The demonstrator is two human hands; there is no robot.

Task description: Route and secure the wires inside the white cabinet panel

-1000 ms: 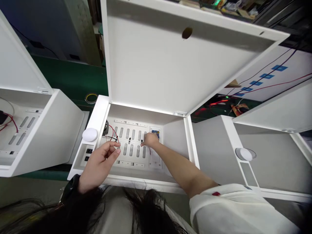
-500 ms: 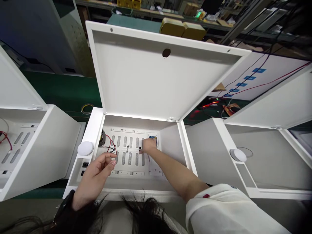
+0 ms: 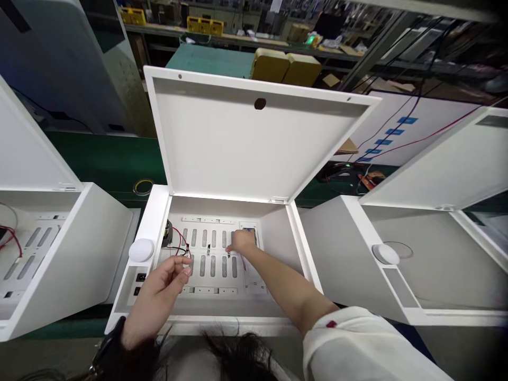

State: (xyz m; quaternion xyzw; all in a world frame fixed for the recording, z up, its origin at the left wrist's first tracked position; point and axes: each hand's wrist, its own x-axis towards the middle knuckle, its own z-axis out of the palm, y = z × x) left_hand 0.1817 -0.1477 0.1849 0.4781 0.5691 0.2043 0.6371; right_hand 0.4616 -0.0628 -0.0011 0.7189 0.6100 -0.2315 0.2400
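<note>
A white metal box (image 3: 159, 211) stands in front of me with its lid (image 3: 254, 143) raised. My right hand (image 3: 243, 242) reaches inside, fingers curled downward over the slotted floor. Its fingertips are beside a small black clip (image 3: 229, 255) and the mounting plate (image 3: 254, 278); whatever they hold is hidden. A blue circuit board (image 3: 250, 230) shows partly behind this hand. My left hand (image 3: 161, 291) hovers over the box's left front, thumb and fingers apart, with nothing visible between them. Close to it are red and black wires (image 3: 182, 243) from a small fan-like part (image 3: 168, 233).
Similar open white boxes stand on the left (image 3: 99, 248) and right (image 3: 329, 248). A roll of tape (image 3: 143, 186) lies on the green bench (image 3: 111, 159). Two yellow boxes (image 3: 286, 67) are behind the lid, and loose cables (image 3: 424, 79) hang at the right.
The view has tilted up slightly, so the box and lid sit lower in the picture. Both hands keep nearly the same places relative to the box.
</note>
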